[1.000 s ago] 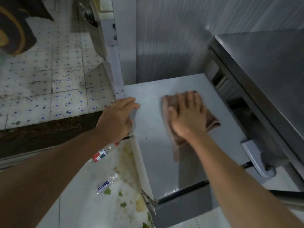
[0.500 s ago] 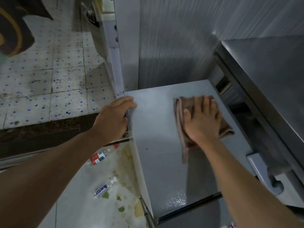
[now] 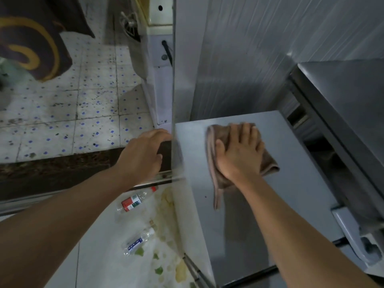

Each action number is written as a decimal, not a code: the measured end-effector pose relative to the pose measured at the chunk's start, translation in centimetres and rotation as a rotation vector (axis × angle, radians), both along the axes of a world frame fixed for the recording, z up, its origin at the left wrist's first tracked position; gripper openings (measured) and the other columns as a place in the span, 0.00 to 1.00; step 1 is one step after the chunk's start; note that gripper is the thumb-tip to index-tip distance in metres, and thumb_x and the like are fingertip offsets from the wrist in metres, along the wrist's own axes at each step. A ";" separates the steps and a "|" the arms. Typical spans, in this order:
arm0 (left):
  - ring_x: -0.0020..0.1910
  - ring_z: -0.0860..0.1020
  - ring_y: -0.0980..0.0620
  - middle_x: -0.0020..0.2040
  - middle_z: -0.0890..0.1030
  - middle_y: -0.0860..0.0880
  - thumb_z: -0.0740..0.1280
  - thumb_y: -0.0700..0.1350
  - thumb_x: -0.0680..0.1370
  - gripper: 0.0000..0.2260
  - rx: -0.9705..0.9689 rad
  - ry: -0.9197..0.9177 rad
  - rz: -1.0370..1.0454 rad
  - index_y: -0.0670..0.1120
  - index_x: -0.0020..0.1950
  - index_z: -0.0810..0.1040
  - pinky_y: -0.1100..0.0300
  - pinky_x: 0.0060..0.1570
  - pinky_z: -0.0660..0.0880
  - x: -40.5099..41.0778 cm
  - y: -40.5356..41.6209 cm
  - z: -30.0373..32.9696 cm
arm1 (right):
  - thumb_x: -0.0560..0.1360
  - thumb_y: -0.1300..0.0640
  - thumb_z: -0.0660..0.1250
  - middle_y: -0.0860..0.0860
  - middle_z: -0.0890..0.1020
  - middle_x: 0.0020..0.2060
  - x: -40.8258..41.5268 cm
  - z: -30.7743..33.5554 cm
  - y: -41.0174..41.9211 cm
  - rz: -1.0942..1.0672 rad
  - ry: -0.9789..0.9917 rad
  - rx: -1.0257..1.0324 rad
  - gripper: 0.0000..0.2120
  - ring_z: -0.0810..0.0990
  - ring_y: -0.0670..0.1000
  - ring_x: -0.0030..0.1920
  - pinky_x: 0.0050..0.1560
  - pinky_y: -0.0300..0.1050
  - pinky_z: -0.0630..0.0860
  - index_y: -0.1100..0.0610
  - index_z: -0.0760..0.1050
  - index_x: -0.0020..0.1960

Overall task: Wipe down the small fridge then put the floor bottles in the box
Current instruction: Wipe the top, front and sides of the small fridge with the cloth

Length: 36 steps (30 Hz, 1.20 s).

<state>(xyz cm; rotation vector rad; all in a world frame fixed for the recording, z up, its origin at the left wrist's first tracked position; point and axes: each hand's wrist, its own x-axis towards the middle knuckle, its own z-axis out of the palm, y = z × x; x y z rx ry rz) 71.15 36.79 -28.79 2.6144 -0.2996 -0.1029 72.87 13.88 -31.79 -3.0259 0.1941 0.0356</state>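
Down low at about 7 o'clock, two small bottles lie on their sides on the pale floor: a clear one with a blue label, and a little farther off one with a red and white label. Bits of green and yellow mess are scattered near them, and no box shows anywhere, so I think the bottle job has not begun. In the middle is the small fridge, with a flat, smooth, gray top that shines a bit near its front edge. The right hand lies flat on a brown cloth, fingers spread and pressing it down at about 1 o'clock. A moment ago this hand and cloth were more to the right side of the top; now they have slid back toward the left and the far edge, so the wiping goes on. The cloth looks soft and floppy, with one corner hanging toward the front. The left hand sits at the fridge's far left corner, fingers loosely curled and holding nothing; I cannot tell if it touches the edge. Beyond, at 11 o'clock, is a tile floor with blue dots and dirty spots. At 2 o'clock is a big shiny metal counter.
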 end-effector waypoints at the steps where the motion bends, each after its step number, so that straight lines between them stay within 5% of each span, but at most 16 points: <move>1: 0.67 0.68 0.51 0.68 0.71 0.53 0.66 0.35 0.73 0.25 0.002 0.008 0.016 0.51 0.68 0.69 0.56 0.64 0.65 -0.2 0.4 0.1 | 0.74 0.36 0.38 0.58 0.47 0.77 0.4 -0.1 2.1 0.054 -0.014 0.010 0.36 0.44 0.61 0.76 0.73 0.61 0.43 0.53 0.46 0.77; 9: 0.65 0.70 0.51 0.66 0.72 0.51 0.67 0.39 0.74 0.24 0.053 0.077 0.016 0.51 0.69 0.67 0.55 0.63 0.67 -2.7 2.7 0.8 | 0.75 0.39 0.56 0.57 0.57 0.74 3.4 0.5 9.1 0.250 0.017 0.002 0.27 0.48 0.63 0.75 0.72 0.64 0.48 0.46 0.60 0.71; 16: 0.65 0.71 0.47 0.67 0.73 0.47 0.67 0.38 0.74 0.24 0.003 0.066 -0.048 0.46 0.69 0.69 0.51 0.63 0.69 -6.2 1.1 2.3 | 0.77 0.48 0.58 0.53 0.48 0.77 -4.9 0.7 7.5 0.485 -0.030 -0.004 0.19 0.41 0.59 0.76 0.74 0.61 0.43 0.45 0.68 0.67; 27: 0.67 0.69 0.45 0.68 0.71 0.44 0.64 0.34 0.73 0.25 0.004 0.101 -0.065 0.43 0.70 0.67 0.48 0.64 0.68 -12.1 -5.1 4.7 | 0.74 0.51 0.58 0.51 0.38 0.77 -21.9 1.9 2.3 0.466 0.123 0.085 0.30 0.31 0.55 0.74 0.71 0.54 0.29 0.47 0.56 0.76; 31: 0.67 0.70 0.44 0.68 0.72 0.43 0.63 0.34 0.73 0.24 -0.010 0.095 -0.082 0.43 0.69 0.68 0.49 0.64 0.67 -13.8 -7.6 4.3 | 0.77 0.46 0.52 0.50 0.50 0.77 -24.8 2.1 0.0 0.419 0.072 0.128 0.29 0.43 0.54 0.77 0.75 0.55 0.41 0.50 0.57 0.76; 36: 0.66 0.71 0.43 0.67 0.73 0.43 0.66 0.35 0.73 0.23 0.011 0.100 -0.097 0.42 0.68 0.70 0.51 0.65 0.67 -15.3 -10.1 3.1 | 0.78 0.43 0.45 0.49 0.48 0.76 -23.8 1.8 -6.6 0.304 0.038 0.071 0.29 0.45 0.53 0.77 0.75 0.55 0.44 0.52 0.52 0.77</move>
